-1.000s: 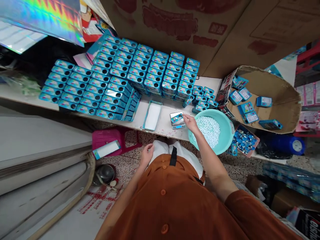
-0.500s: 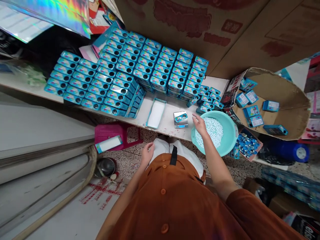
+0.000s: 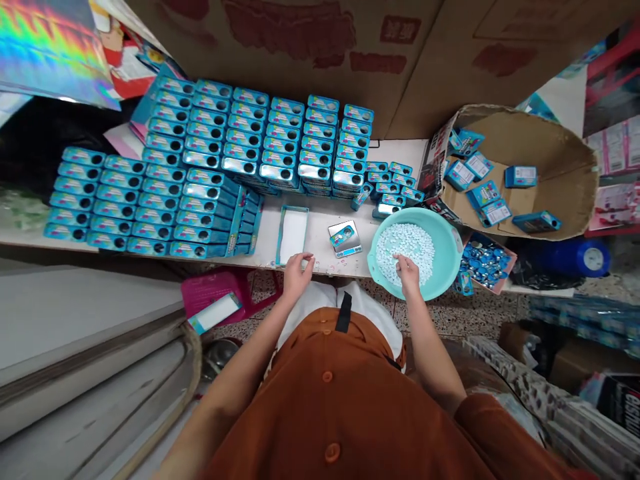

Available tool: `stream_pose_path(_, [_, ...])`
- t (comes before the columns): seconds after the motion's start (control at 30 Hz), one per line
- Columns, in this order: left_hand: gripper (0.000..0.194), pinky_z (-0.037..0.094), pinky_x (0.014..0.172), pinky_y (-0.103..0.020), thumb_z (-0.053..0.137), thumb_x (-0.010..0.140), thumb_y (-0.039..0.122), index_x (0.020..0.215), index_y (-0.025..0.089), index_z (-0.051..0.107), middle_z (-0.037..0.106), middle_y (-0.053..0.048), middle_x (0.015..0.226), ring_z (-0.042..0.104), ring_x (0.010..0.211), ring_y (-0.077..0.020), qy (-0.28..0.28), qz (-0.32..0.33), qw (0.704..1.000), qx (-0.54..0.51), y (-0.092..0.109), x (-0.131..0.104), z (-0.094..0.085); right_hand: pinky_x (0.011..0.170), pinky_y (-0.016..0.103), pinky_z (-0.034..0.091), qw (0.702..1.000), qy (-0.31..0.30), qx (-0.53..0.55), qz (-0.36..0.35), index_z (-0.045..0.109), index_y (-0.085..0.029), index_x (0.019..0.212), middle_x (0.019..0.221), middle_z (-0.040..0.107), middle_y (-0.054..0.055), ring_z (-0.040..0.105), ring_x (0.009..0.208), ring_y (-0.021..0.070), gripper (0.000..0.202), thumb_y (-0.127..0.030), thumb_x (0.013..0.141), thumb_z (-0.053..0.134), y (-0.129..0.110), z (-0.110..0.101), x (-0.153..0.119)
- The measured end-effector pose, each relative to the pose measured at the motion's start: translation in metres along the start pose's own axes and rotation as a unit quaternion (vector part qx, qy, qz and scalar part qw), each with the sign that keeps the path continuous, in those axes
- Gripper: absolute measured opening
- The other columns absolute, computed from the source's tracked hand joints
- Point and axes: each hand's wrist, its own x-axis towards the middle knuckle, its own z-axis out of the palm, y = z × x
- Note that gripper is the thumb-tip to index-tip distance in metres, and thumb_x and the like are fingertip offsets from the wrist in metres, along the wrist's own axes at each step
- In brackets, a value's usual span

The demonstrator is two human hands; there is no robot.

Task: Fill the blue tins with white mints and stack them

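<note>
My right hand (image 3: 409,273) is over the turquoise basin (image 3: 447,257), its thumb and fingertips pinched together just above the small white pellets (image 3: 413,243). Whatever is between those fingertips is too small to make out. At the table's front edge, my left hand (image 3: 299,275) has its fingers loosely bent and apart, with nothing visible in them. It is beside the near end of a shallow blue-edged tray with a white bottom (image 3: 293,233). Between the tray and the basin stands a small digital scale (image 3: 349,253) with a flat blue tin (image 3: 343,236) on its shiny plate.
Stacked blue tins (image 3: 245,133) fill the back and left of the table. A cut-down carton (image 3: 565,160) with several blue boxes stands at the right, above a box of shiny blue pieces (image 3: 487,263). A pink stool (image 3: 205,293) is at the lower left.
My right hand has gone from beside the scale down to the pellets and its fingers have closed. My left hand has risen from my lap to the table edge. The view has shifted.
</note>
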Motion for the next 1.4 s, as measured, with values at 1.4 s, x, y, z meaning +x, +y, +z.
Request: stream_pose_path(1.4, [0.048,0.025,0.111,-0.050,0.047,0.089,0.042,0.130,0.017,0.046,0.038,-0.017,0.145,0.028,0.138,-0.0327,-0.048,0.177,0.976,0.113,0.052,0.046,0.073,0.046,0.024,0.026,0.997,-0.022,0.066,0.029,0.064,-0.018,0.089,0.061,0.047,-0.004,0.035,0.049,0.0074,0.039,-0.054,0.073,0.063,0.003,-0.017,-0.025])
